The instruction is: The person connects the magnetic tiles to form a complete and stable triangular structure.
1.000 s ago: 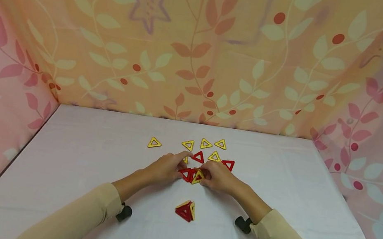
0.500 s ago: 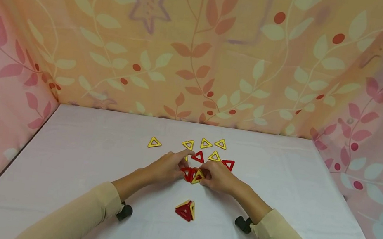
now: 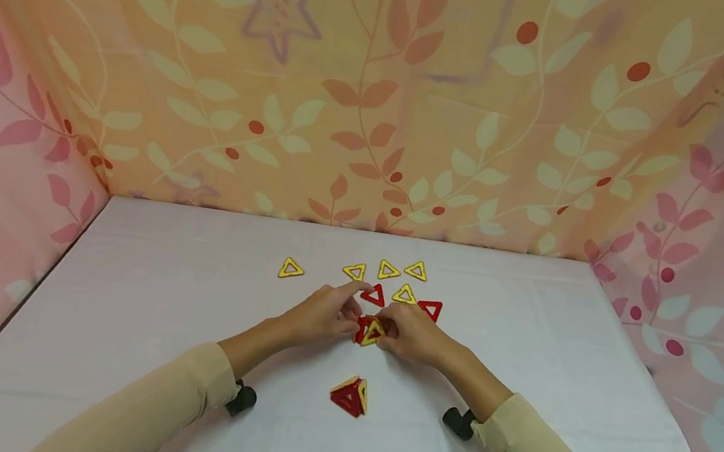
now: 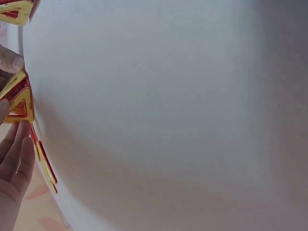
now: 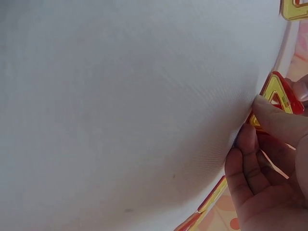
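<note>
Between my two hands, a small cluster of red and yellow triangular magnetic tiles (image 3: 375, 332) stands on the table, its yellow triangle facing right. My right hand (image 3: 414, 334) pinches it from the right, the thumb (image 5: 276, 115) lying against the yellow frame. From the left, my left hand (image 3: 322, 316) holds a red tile at the cluster's edge between thumb and fingers, index finger stretched toward a loose red triangle (image 3: 375, 295). The fingers cover much of that red tile. In the left wrist view the cluster (image 4: 21, 106) looks partly folded up.
Nearer the person sits a red and yellow tile pyramid (image 3: 349, 396). Beyond the hands lie several loose yellow triangles, among them one at the far left (image 3: 290, 268), and another red triangle (image 3: 430, 309). A white cloth (image 3: 187, 254) covers the table; patterned curtains (image 3: 381, 103) surround it.
My left hand has shifted slightly right against the cluster. The left red tile, flat and visible before, is now mostly hidden behind the fingers. My right hand keeps its place.
</note>
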Demonstrator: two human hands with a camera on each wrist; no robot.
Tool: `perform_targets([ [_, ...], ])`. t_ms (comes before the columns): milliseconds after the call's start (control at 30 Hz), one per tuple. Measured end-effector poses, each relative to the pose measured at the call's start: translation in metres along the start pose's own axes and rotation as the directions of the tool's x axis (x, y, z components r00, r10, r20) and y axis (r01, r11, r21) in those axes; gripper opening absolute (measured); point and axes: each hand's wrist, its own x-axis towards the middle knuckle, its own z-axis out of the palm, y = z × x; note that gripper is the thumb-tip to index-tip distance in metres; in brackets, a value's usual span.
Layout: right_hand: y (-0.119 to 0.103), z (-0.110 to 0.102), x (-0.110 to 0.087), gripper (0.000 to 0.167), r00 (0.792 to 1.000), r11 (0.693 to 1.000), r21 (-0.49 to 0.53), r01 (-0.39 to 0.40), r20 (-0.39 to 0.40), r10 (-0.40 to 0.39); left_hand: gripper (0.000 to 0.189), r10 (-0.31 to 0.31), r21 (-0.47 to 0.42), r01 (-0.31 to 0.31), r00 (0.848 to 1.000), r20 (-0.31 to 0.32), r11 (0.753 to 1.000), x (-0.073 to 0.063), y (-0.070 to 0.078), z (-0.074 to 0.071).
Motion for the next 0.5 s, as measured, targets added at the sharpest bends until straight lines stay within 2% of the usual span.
perform_targets([
  [233,0.0003,-0.0013,-0.0001,0.037,1.0,1.0,0.001,0.014,0.001,-0.014,0.061,-0.011,-0.022,0.011,1.0,-0.012,1.0,0.0024,0.0017,0.0032],
  [500,0.0004,-0.0008,-0.0003,0.035,1.0,1.0,0.007,0.03,-0.002,-0.03,0.059,-0.023,-0.008,0.022,1.0,-0.022,1.0,0.0047,0.0038,0.0089],
])
